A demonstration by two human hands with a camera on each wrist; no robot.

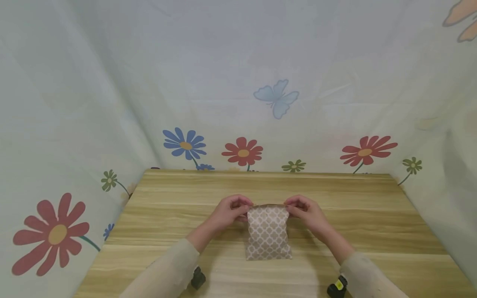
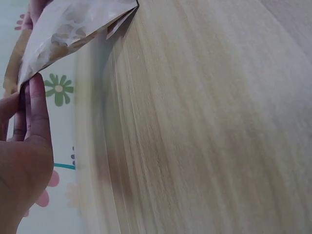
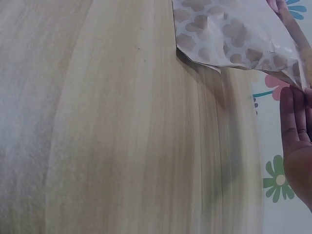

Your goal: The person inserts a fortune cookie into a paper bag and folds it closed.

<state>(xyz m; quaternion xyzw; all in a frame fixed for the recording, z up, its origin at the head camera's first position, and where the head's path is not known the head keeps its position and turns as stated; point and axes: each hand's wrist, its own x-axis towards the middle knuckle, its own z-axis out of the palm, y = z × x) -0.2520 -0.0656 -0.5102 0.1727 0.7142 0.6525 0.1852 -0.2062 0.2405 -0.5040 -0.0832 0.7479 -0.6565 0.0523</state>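
A brown paper bag point(image 1: 267, 234) with a white lattice pattern is held up by its top edge over the table, its lower end toward the person. My left hand point(image 1: 232, 210) pinches the bag's top left corner between thumb and fingers. At the top right corner, my right hand point(image 1: 303, 211) pinches it the same way. A plain brown strip shows along the top between both hands. In the left wrist view, the bag point(image 2: 73, 31) slants out from the fingers; the right wrist view shows the bag's other side edge point(image 3: 229, 36). What the bag contains is hidden.
The wooden table point(image 1: 179, 190) has light striped grain. Behind and beside it hangs a pale cloth point(image 1: 208, 82) printed with flowers and butterflies. A black device point(image 1: 198, 278) sits at the left wrist, and another black device point(image 1: 337, 286) at the right.
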